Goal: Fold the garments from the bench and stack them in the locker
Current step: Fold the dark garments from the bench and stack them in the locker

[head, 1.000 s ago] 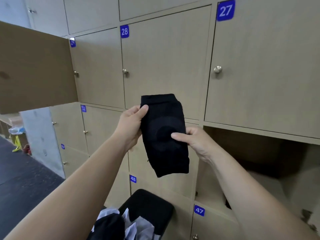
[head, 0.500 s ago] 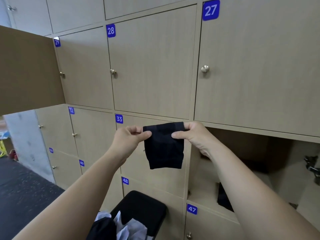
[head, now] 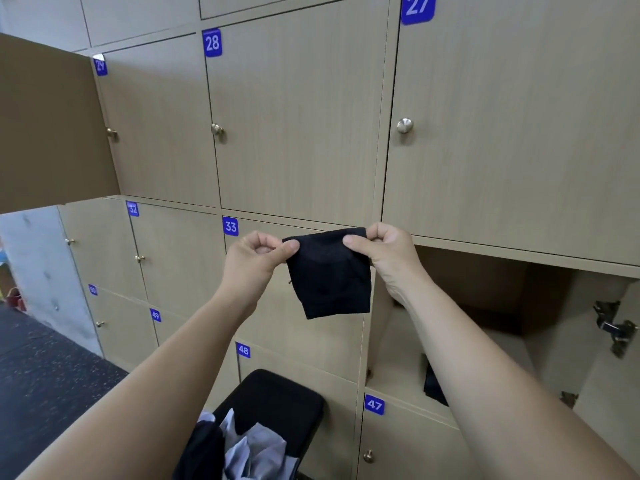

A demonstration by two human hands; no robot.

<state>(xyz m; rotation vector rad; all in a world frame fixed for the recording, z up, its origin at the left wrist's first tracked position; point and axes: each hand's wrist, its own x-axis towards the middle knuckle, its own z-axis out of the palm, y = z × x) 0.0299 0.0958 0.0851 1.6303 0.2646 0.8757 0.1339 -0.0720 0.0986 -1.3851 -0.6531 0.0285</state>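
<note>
A small black garment, folded in half, hangs in the air in front of locker door 33. My left hand pinches its upper left corner and my right hand pinches its upper right corner. To the right is the open locker, with a dark folded garment on its floor, partly hidden by my right forearm. Below me stands a black padded bench carrying a heap of grey and black garments.
A wall of closed beige lockers with round knobs and blue number tags fills the view. An open locker door juts out at upper left. Metal hinges show at the open locker's right side. Dark speckled floor lies left.
The garment hung long and upright between my hands a second ago. It is now folded to half its length and held lower by its top corners, closer to the open locker.
</note>
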